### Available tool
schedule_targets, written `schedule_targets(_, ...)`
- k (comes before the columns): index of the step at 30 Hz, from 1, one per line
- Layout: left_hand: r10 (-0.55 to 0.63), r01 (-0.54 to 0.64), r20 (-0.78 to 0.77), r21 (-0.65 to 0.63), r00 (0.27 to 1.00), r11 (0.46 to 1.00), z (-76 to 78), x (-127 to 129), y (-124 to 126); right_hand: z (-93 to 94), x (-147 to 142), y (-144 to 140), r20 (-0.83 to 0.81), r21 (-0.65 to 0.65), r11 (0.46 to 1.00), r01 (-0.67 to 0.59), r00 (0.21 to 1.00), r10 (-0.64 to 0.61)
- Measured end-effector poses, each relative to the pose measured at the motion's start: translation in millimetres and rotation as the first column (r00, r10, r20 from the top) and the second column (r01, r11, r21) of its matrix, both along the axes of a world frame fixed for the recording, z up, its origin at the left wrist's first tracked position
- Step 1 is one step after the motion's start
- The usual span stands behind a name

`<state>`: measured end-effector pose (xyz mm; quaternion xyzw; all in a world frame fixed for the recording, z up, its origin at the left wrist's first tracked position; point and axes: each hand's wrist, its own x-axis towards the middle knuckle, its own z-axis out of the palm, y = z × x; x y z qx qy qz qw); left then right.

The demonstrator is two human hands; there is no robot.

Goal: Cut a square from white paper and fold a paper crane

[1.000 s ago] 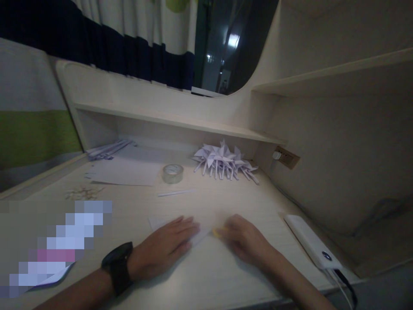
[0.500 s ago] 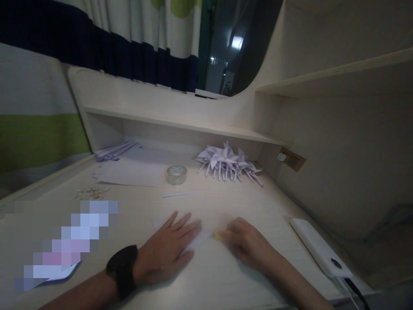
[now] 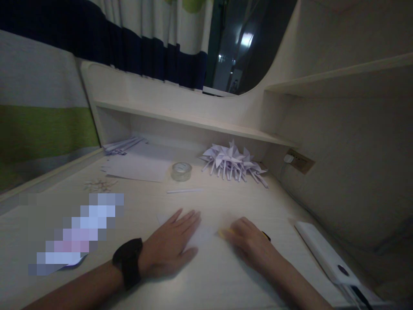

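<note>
My left hand (image 3: 172, 245), with a black watch at the wrist, lies flat on a white sheet of paper (image 3: 204, 234), fingers stretched out. The paper shows faintly against the pale desk, and my palm covers much of it. My right hand (image 3: 247, 237) is closed around a slim yellow utility knife (image 3: 223, 233). Its front end points left at the paper's right side, and a dark rear end shows behind my knuckles. The knife's tip is blurred. Beyond my hands lies a thin white paper stick (image 3: 185, 190).
A clear tape roll (image 3: 181, 171) stands behind the stick. Paper pinwheels (image 3: 230, 159) are heaped at the back. White sheets (image 3: 142, 161) and paper sticks (image 3: 124, 146) lie back left, near small pale bits (image 3: 100, 185). A pixelated object (image 3: 80, 237) is at left, a white power bank (image 3: 322, 249) at right.
The view has shifted slightly, so the desk things appear farther right. My left fingers have drawn closer together. The knife's dark rear end now shows behind my right hand.
</note>
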<state>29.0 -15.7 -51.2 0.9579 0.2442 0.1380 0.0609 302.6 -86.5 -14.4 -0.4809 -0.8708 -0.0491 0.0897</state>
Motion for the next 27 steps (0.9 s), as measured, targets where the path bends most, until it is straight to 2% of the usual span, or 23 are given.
schedule_targets(15,0.01,-0.01,0.006,0.027,1.0,1.0,-5.2,0.2,-0.1,-17.8,-9.4,-10.4,0.067,0.095,0.988,0.125,0.989,-0.132)
schedule_targets(23,0.008,-0.008,0.019,0.017,1.0,1.0,-3.2,0.3,-0.6,-22.5,-14.9,-14.2,0.052,0.147,0.98,0.133,0.988,-0.142)
schedule_targets(27,0.01,-0.011,0.019,0.018,1.0,1.0,-2.4,0.2,-0.7,-24.9,-6.7,-14.2,0.074,0.155,0.971,0.185,0.977,-0.198)
